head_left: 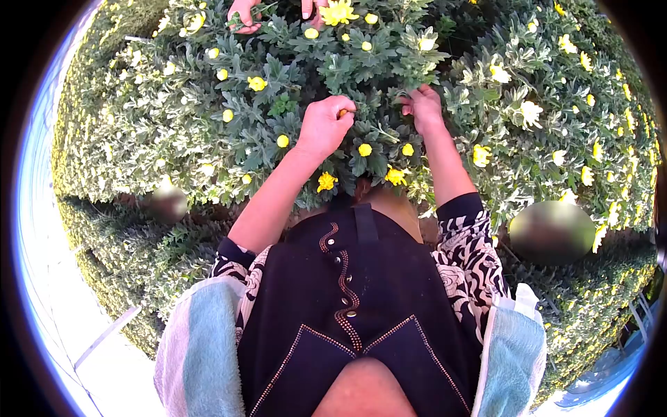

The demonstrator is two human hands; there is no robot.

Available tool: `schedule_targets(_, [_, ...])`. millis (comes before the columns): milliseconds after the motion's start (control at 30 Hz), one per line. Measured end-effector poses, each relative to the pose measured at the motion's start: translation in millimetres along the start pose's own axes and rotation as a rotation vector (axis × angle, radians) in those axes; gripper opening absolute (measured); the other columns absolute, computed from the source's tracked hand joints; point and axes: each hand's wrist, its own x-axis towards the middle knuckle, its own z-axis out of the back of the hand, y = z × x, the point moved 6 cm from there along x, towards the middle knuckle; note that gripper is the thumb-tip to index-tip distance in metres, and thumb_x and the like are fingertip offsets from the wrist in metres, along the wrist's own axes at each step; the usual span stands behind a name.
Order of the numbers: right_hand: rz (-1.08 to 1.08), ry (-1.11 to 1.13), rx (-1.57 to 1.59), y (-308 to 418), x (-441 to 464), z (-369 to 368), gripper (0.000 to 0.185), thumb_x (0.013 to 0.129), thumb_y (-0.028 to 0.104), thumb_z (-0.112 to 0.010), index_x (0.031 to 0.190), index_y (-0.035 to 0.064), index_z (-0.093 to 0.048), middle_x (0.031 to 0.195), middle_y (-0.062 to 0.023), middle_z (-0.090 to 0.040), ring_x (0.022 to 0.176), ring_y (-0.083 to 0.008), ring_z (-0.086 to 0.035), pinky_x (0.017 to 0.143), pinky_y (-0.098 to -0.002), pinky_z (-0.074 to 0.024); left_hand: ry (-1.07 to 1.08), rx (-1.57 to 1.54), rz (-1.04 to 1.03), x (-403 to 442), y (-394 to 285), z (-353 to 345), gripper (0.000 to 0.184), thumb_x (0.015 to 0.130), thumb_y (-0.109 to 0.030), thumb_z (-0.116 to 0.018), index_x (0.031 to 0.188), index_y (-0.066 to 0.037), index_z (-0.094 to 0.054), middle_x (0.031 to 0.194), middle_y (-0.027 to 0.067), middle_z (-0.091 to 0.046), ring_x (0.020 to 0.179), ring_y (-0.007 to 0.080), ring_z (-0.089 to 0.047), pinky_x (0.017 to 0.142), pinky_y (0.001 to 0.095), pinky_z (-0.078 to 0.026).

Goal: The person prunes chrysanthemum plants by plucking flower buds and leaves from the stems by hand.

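Observation:
Yellow chrysanthemum plants [340, 69] with grey-green leaves surround both hands. My left hand [324, 130] is closed in a fist over the foliage, and a small orange-yellow bit shows between its thumb and fingers; I cannot make out what it is. To its right, my right hand [422, 110] reaches in among the leaves with its fingers curled inward. Leaves partly cover those fingertips, so whatever they grip is hidden. Below the hands are a yellow bud [365, 149] and an opened yellow flower [326, 181].
Another person's hands, one [244, 15] at a leafy sprig and the other [316, 12] beside a large yellow bloom [339, 11], are at the top edge. Dense flower rows spread on both sides. Dark gaps [125, 208] run between rows. A striped towel [212, 340] hangs over my shoulders.

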Motion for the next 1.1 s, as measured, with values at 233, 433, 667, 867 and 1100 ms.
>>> schedule_targets(233, [-0.200, 0.156, 0.672, -14, 18, 4, 0.020, 0.099, 0.022, -0.051, 0.113, 0.0089, -0.046, 0.107, -0.0153, -0.060, 0.093, -0.0324, -0.065, 0.067, -0.0441, -0.0598, -0.016, 0.002, 0.037, -6, 1, 1, 0.012, 0.075, -0.002, -0.061, 0.087, -0.002, -0.064, 0.079, 0.0114, -0.064, 0.068, 0.0250, -0.062, 0.066, 0.0324, -0.050])
schedule_targets(433, [-0.119, 0.410, 0.501, 12, -10, 27, 0.016, 0.095, 0.027, -0.059, 0.097, 0.0107, -0.058, 0.083, -0.0067, -0.061, 0.079, -0.0229, -0.063, 0.062, -0.0338, -0.0501, -0.027, -0.025, 0.073, -8, 7, 1, 0.012, 0.075, -0.001, -0.060, 0.087, -0.002, -0.064, 0.079, 0.0116, -0.063, 0.069, 0.0248, -0.062, 0.066, 0.0326, -0.050])
schedule_targets(667, [0.073, 0.527, 0.047, 66, -80, -4, 0.013, 0.093, 0.023, -0.063, 0.094, 0.0100, -0.064, 0.083, -0.0047, -0.069, 0.073, -0.0131, -0.066, 0.056, -0.0240, -0.0465, -0.060, 0.001, 0.008, -9, -5, 1, 0.012, 0.076, -0.002, -0.061, 0.088, -0.003, -0.063, 0.083, 0.0116, -0.064, 0.072, 0.0265, -0.063, 0.067, 0.0339, -0.050])
schedule_targets(867, [0.513, 0.609, -0.476, 64, -75, -65, 0.044, 0.076, -0.008, -0.055, 0.117, 0.0032, -0.065, 0.107, -0.0042, -0.068, 0.095, -0.0110, -0.060, 0.085, -0.0250, -0.0474, 0.003, 0.091, -0.102, -7, -23, -9, 0.012, 0.080, -0.002, -0.063, 0.092, -0.003, -0.064, 0.084, 0.0081, -0.064, 0.070, 0.0184, -0.060, 0.065, 0.0292, -0.048])
schedule_targets(1100, [0.186, 0.749, -0.419, 46, -71, -66, 0.028, 0.078, -0.003, -0.059, 0.104, 0.0071, -0.066, 0.105, -0.0036, -0.069, 0.085, -0.0095, -0.064, 0.069, -0.0233, -0.0497, 0.036, 0.119, -0.140, -7, -25, -9, 0.012, 0.080, -0.002, -0.063, 0.091, -0.003, -0.064, 0.087, 0.0100, -0.065, 0.075, 0.0226, -0.063, 0.068, 0.0310, -0.049])
